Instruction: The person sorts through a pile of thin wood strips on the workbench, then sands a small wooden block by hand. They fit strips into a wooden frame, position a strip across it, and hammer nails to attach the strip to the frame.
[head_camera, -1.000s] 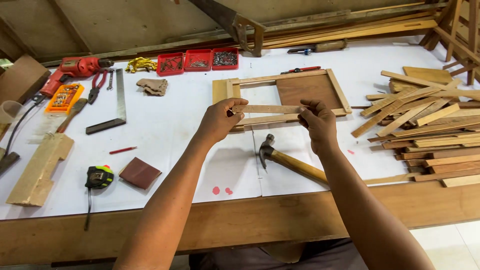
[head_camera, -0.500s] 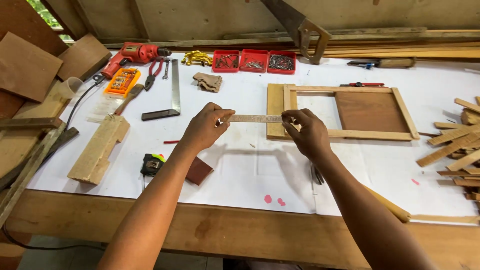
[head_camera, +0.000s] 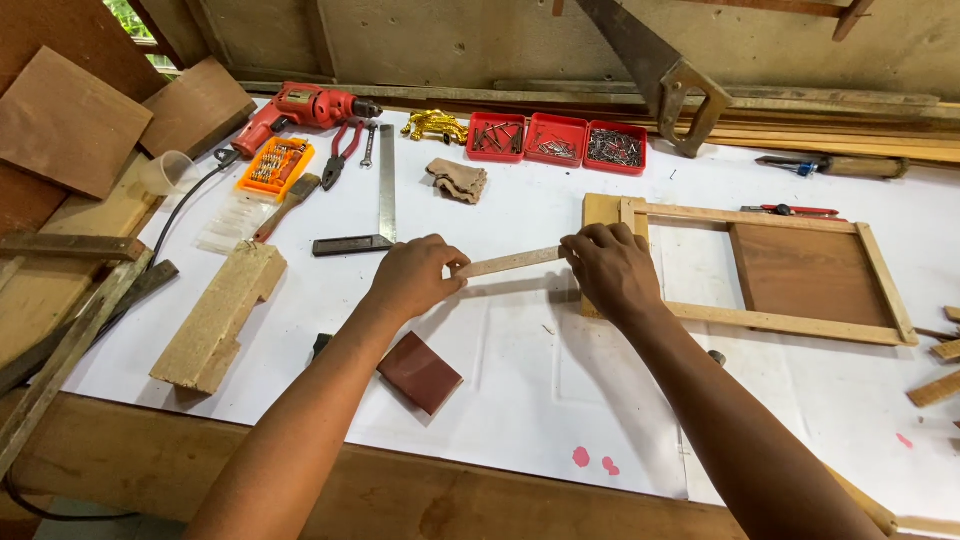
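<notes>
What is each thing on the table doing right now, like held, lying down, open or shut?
wooden strip: held level above the table, one hand at each end.
left hand: pinching the strip's left end.
right hand: gripping the strip's right end.
wooden frame: lying flat, brown panel inside.
red trays: open, with small metal pieces inside.
red drill: lying on its side.
hand saw: leaning against the wall.

We log: pale tan strip (head_camera: 510, 263); white table cover (head_camera: 520, 390) with pink spots (head_camera: 592, 461); red drill (head_camera: 300, 108); red trays (head_camera: 557, 141); orange bit case (head_camera: 275, 166); dark reddish-brown block (head_camera: 420, 372); light frame (head_camera: 760, 265), brown panel.
</notes>
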